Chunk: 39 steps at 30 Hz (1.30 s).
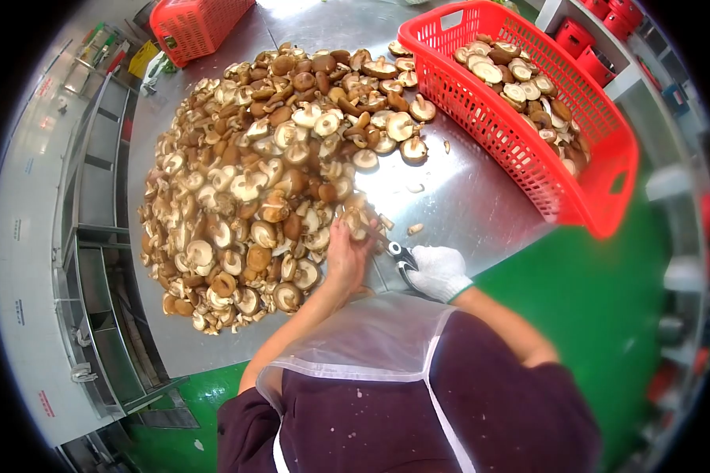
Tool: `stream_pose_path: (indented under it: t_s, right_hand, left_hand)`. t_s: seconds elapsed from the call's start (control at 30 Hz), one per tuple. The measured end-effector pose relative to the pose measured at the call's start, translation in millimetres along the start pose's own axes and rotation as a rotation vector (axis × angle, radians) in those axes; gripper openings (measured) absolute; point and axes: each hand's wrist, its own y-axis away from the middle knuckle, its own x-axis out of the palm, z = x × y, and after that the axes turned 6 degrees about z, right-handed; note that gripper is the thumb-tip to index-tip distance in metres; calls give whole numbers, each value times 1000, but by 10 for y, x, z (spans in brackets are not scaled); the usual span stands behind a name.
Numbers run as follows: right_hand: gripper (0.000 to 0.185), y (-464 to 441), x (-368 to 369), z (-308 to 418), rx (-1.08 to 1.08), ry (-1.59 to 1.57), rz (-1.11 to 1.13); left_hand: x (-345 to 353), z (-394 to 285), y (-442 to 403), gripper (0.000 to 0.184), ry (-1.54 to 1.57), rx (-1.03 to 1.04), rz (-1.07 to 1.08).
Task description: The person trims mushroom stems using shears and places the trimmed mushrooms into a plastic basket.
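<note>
My bare left hand holds a shiitake mushroom at the near right edge of a big heap of shiitake mushrooms. In a white glove, my right hand is wrapped round the dark handles of a pair of scissors. Their blades point left toward the mushroom in my left hand; whether they touch its stem I cannot tell. Small cut stem pieces lie on the metal table just beyond the scissors.
A red plastic basket with mushrooms in it stands at the table's right side. Another red basket is at the far left corner. Metal shelving runs along the left, and red containers sit on a rack at the upper right.
</note>
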Motion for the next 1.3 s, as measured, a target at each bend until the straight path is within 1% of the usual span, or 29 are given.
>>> stream_pose_path:
  t_s: [0.1,0.2,0.3,0.4,0.5,0.6,0.7,0.8,0.9,0.93,1.0,1.03,1.07,1.1,1.13,1.17,1.2,1.23,1.27,1.3]
  right_hand:
    - [33,46,-35,-8,19,-31,1]
    - [33,67,-55,-13,34,10,2]
    - [34,79,-85,-5,14,-3,-10]
    - [34,78,-120,17,0,25,-24]
    - [31,59,-207,78,22,59,30]
    - [32,61,-171,69,-7,52,2]
    - [32,37,-141,30,6,93,47]
    - [32,60,-92,1,1,-6,57]
    - [33,92,99,-198,-78,-119,-23]
    - [34,113,165,-296,-56,-182,-69]
    - [35,164,287,-493,-14,-312,-164]
    - [34,195,313,-562,0,-365,-212]
    - [33,195,335,-600,-1,-422,-239]
    - [32,194,362,-628,-2,-480,-264]
    - [31,182,405,-658,-2,-539,-289]
    - [26,130,501,-706,1,-563,-326]
    - [25,127,492,-697,-3,-574,-366]
    - [24,120,477,-679,-6,-586,-409]
    - [23,123,480,-662,-5,-600,-453]
    - [22,127,519,-662,-12,-566,-496]
  left_hand:
    - [48,-58,-2,39,37,-60,-83]
    - [118,-106,17,42,93,-67,-112]
    - [90,-78,10,45,95,-53,-101]
    - [108,-77,28,46,136,-82,-106]
    - [70,21,63,43,186,-84,-22]
    - [54,19,80,42,146,-79,-9]
    - [53,25,99,41,160,-96,-53]
    - [159,-84,121,38,-80,-74,-53]
    - [73,-219,4,33,-205,-173,-225]
    - [98,-351,-7,32,-199,-184,-245]
    - [168,-602,-82,33,-301,-188,-212]
    - [280,-735,-150,36,-314,-193,-156]
    - [428,-843,-253,39,-288,-176,-94]
    - [678,-948,-358,40,-330,-169,-65]
    - [926,-1041,-483,39,-331,-97,60]
    - [1177,-1099,-638,39,-248,-62,171]
    - [1511,-1244,-715,41,-296,-72,335]
    - [1802,-1379,-755,48,-350,-40,529]
    - [2021,-1412,-845,51,-325,9,580]
    - [2171,-1377,-930,51,-504,43,468]
